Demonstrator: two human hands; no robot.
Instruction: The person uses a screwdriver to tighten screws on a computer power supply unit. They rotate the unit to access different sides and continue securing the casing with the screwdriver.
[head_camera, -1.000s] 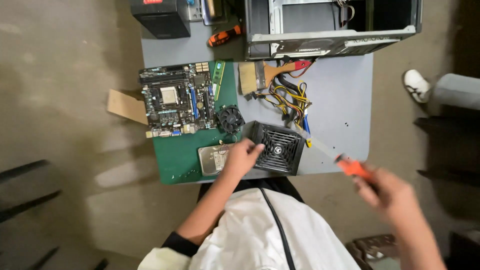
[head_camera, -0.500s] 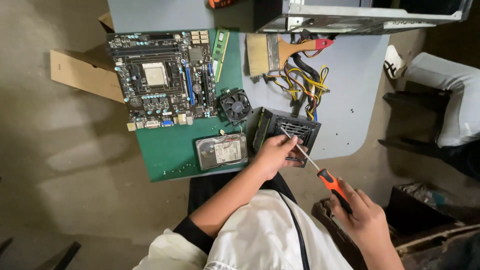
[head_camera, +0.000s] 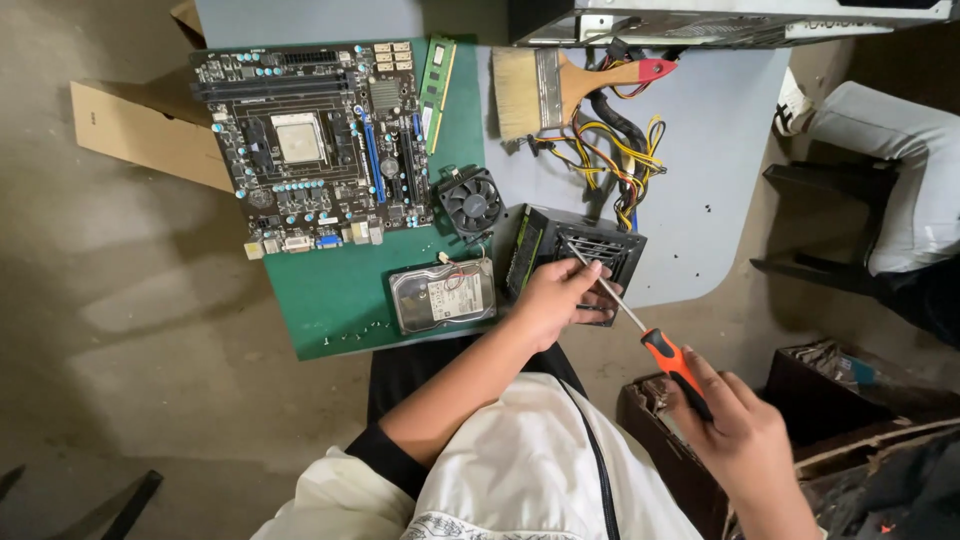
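The left hand (head_camera: 555, 300) rests on the near left corner of a black power supply (head_camera: 580, 258), its fingers (head_camera: 590, 288) curled loosely over the grille and pressing it down rather than closing around it. The power supply sits at the near edge of the grey tabletop (head_camera: 700, 150), at about 6 o'clock from the paintbrush (head_camera: 570, 85). The right hand (head_camera: 745, 440), down at 4 o'clock from the supply and off the tabletop edge, has its fingers wrapped tight around the orange and black handle of a screwdriver (head_camera: 645, 330), whose shaft slants up toward 10 o'clock so that the tip meets the grille just by the left fingertips. A bundle of coloured cables (head_camera: 620, 160) runs from the supply toward 12 o'clock. Just at 9 o'clock from the supply lies a hard drive (head_camera: 442, 297) on a green mat (head_camera: 320, 300), with a small cooling fan (head_camera: 470, 200) and a motherboard (head_camera: 310, 150) beyond.
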